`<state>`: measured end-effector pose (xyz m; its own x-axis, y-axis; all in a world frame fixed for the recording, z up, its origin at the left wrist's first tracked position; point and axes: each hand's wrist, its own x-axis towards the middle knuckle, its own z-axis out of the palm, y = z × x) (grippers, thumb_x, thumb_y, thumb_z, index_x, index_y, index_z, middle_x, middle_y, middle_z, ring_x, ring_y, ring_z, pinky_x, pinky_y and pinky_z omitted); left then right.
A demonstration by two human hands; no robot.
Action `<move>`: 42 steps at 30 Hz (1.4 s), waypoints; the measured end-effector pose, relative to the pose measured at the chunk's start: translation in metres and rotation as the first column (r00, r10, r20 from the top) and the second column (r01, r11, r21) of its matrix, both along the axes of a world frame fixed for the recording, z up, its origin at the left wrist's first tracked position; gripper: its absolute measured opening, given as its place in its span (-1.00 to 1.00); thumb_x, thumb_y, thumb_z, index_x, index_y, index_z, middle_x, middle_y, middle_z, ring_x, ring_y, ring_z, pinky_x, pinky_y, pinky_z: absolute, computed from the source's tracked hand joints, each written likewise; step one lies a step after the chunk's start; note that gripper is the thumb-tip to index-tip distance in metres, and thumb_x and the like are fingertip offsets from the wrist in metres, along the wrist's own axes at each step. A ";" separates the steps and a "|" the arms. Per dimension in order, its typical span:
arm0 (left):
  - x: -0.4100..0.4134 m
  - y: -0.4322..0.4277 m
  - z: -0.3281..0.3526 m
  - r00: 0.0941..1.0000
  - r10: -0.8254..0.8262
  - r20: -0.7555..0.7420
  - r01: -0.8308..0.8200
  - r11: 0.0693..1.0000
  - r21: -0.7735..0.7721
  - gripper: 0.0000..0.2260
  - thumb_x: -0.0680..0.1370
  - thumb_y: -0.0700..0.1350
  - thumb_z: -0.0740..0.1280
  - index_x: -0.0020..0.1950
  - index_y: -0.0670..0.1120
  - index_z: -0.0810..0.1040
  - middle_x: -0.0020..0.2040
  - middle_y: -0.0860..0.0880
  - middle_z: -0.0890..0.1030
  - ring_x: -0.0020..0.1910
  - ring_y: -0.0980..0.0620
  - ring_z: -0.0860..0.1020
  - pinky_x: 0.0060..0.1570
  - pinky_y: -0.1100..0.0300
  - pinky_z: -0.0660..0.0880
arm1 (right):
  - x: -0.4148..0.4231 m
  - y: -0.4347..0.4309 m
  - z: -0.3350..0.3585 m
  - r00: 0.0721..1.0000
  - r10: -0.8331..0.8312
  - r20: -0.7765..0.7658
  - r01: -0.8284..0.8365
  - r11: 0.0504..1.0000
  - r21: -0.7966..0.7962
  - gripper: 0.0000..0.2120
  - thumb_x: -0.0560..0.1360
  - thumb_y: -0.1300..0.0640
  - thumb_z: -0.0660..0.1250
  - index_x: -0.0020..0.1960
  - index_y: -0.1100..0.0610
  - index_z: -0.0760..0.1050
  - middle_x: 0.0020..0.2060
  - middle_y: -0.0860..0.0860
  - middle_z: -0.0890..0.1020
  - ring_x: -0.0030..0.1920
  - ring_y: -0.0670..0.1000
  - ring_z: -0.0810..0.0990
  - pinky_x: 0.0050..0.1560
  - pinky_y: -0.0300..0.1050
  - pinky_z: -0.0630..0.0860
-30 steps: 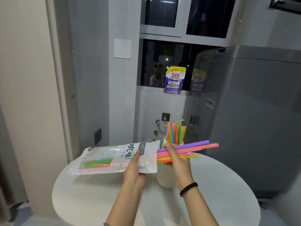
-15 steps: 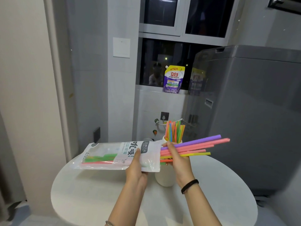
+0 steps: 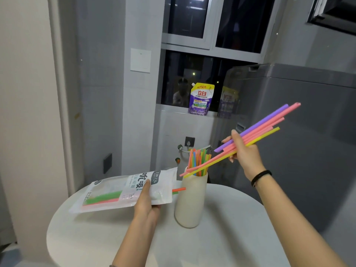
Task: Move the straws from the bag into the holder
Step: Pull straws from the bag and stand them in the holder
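The right hand [image 3: 245,151] is raised above and to the right of the holder [image 3: 189,201], its fingers [image 3: 228,140] pinching a bundle of straws [image 3: 260,132] in purple, pink and yellow. The bundle slants down to the left, its lower tips reaching just over the holder's mouth, while the upper ends fan out toward the grey appliance [image 3: 308,132] behind. The holder is a tall cream vase-like cup standing upright on the round white worktop [image 3: 221,243], already stuffed with upright straws [image 3: 199,160] in orange, green, blue and pink. The left hand [image 3: 147,201] grips the straw bag [image 3: 123,189] near its open end, thumb pressed on top and fingers curled beneath, holding it roughly level just left of the holder. Green and pink straws show through the bag's clear window, and an orange straw tip [image 3: 179,189] pokes out of the opening, touching or nearly touching the holder's side. A purple detergent pouch [image 3: 201,99] stands on the window ledge. A black band circles the right wrist.
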<state>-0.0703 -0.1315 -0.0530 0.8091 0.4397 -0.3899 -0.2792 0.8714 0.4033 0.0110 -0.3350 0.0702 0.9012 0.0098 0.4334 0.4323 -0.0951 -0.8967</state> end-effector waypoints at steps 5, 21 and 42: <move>0.006 -0.007 0.001 0.999 -0.038 0.013 0.038 0.999 0.017 -0.69 0.54 -0.20 0.36 0.27 -0.09 0.45 -0.03 -0.04 0.62 -0.18 0.04 0.58 -0.24 0.05 0.57 | 0.007 -0.003 0.009 1.000 -0.016 0.019 0.017 0.999 -0.051 -0.62 0.56 -0.09 0.18 -0.27 0.09 0.58 -0.44 0.03 0.57 -0.57 -0.14 0.50 -0.52 -0.30 0.46; 0.006 -0.013 0.004 0.998 -0.042 0.044 0.039 0.997 0.067 -0.75 0.54 -0.20 0.35 0.20 -0.07 0.45 -0.09 -0.03 0.61 -0.17 0.04 0.57 -0.10 0.02 0.53 | -0.003 0.008 0.016 0.971 0.047 0.235 0.015 0.966 -0.256 -0.69 0.57 -0.01 0.18 -0.20 0.15 0.55 -0.32 -0.07 0.59 -0.31 -0.13 0.59 -0.35 -0.40 0.51; 0.000 -0.010 0.005 0.996 -0.070 0.056 0.068 0.997 0.039 -0.77 0.55 -0.19 0.34 0.19 -0.08 0.44 -0.10 -0.04 0.61 -0.17 0.02 0.58 -0.27 0.04 0.58 | -0.006 0.033 0.028 0.941 0.090 0.327 0.020 0.948 -0.317 -0.73 0.55 -0.03 0.20 -0.31 -0.06 0.47 -0.41 -0.08 0.55 -0.39 -0.20 0.60 -0.44 -0.43 0.48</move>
<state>-0.0703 -0.1414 -0.0482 0.8588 0.3953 -0.3259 -0.2426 0.8740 0.4210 0.0055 -0.3023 0.0979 0.7014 0.2223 0.6772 0.7082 -0.3246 -0.6270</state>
